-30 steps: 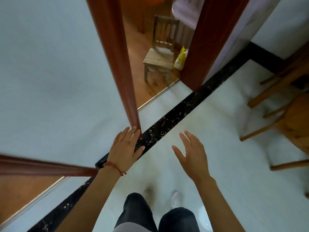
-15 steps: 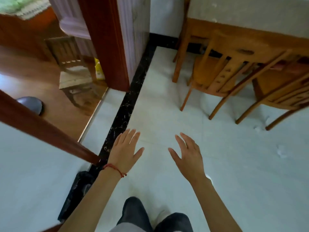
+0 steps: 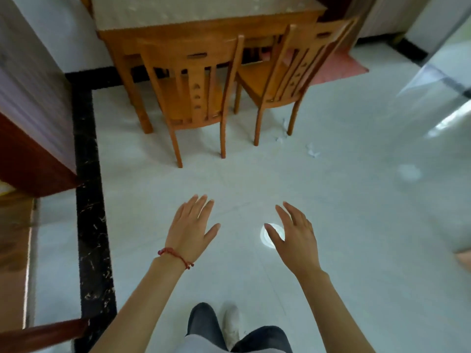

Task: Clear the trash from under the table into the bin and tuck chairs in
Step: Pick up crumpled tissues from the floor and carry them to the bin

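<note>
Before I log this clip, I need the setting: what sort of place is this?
Most likely a home dining area: a wooden table with a pale top, two wooden chairs drawn up to it, and a white tiled floor with scraps of paper.

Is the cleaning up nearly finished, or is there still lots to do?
Hardly started. Nothing looks done yet. Both the left hand and right hand are open and empty. White paper scraps lie on the floor by the right chair, and both chairs stand out from the table. No bin shows.
</note>
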`<state>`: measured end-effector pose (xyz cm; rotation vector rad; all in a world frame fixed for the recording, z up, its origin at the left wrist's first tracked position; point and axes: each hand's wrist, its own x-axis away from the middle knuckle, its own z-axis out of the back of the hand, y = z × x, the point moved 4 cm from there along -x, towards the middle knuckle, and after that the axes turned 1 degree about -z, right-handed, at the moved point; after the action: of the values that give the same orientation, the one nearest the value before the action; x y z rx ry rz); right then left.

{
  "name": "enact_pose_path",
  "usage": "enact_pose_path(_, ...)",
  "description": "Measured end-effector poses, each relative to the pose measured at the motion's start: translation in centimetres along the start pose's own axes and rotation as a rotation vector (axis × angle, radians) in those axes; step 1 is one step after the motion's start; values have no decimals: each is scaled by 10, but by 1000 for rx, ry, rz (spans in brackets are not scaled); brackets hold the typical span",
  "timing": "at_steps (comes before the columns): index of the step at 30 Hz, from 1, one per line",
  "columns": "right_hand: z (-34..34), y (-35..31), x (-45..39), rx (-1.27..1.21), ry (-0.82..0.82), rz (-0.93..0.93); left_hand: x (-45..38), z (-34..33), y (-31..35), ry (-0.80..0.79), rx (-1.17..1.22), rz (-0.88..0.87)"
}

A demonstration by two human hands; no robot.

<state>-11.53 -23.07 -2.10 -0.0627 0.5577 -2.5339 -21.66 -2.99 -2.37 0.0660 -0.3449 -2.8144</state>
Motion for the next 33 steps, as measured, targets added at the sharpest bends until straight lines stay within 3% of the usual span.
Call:
enact_pose_path(7,23,64,50,45,96,-266,-33,-15,59,-64,-2,-242)
enact_pose_path(14,33,89,70,49,138,-382,-48,-25,88,-103,0,-370)
enact_pose_path(22,38,126,45,52,144,-400,-93,-39,115,-126,-8,-411)
enact_pose_path(33,75,241,-70,-3,130,-381,-222,-67,187,-95,-28,-346)
